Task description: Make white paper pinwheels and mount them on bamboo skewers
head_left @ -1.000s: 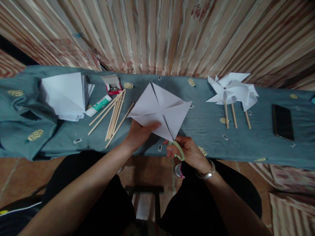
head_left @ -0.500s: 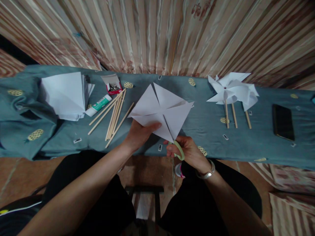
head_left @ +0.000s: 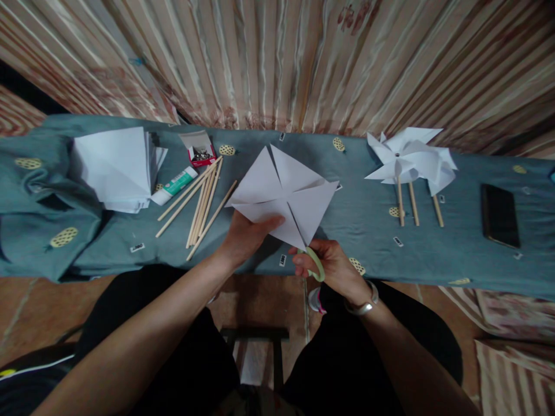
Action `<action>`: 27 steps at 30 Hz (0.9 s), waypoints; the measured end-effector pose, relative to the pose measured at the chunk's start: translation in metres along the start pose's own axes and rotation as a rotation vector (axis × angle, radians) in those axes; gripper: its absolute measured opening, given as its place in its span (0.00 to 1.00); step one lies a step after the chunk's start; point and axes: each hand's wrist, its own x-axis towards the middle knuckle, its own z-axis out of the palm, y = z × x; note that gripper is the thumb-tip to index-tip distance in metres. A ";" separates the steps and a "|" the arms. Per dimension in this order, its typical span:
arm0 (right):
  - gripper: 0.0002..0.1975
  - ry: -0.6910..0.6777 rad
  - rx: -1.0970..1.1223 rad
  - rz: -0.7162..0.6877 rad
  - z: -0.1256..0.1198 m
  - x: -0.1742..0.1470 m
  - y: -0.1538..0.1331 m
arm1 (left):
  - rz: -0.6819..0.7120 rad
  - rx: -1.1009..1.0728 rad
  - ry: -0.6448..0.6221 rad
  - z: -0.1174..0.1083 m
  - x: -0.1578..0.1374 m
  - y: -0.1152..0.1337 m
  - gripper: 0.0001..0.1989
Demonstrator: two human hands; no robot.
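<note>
A square white sheet of paper (head_left: 284,193), slit from its corners toward the middle, is held above the cloth-covered table. My left hand (head_left: 251,234) grips its near left side, thumb on top and fingers underneath. In my right hand (head_left: 327,260) is a pair of scissors (head_left: 318,267) with pale green handles, just below the sheet's near corner. Their blades are hidden by the paper and hand, so I cannot tell how far apart they are.
Left of the sheet lie several wooden sticks (head_left: 203,205), a glue tube (head_left: 174,186), a red box of small metal pins (head_left: 202,155) and a paper stack (head_left: 115,167). On the right are paper pinwheels (head_left: 411,159) on sticks and a black phone (head_left: 499,215). A striped curtain (head_left: 277,63) hangs behind.
The paper's right corner has shifted slightly to the left. Both hands keep almost the same place and hold.
</note>
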 end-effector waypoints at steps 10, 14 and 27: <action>0.27 0.000 0.023 0.101 0.002 -0.002 -0.004 | -0.001 -0.046 0.003 0.000 0.001 -0.002 0.30; 0.27 -0.061 0.015 0.113 0.000 -0.005 -0.006 | 0.005 -0.084 -0.006 0.000 0.001 -0.004 0.30; 0.23 -0.057 -0.504 0.020 -0.074 -0.030 -0.005 | -0.048 -0.259 0.066 -0.007 0.023 -0.015 0.30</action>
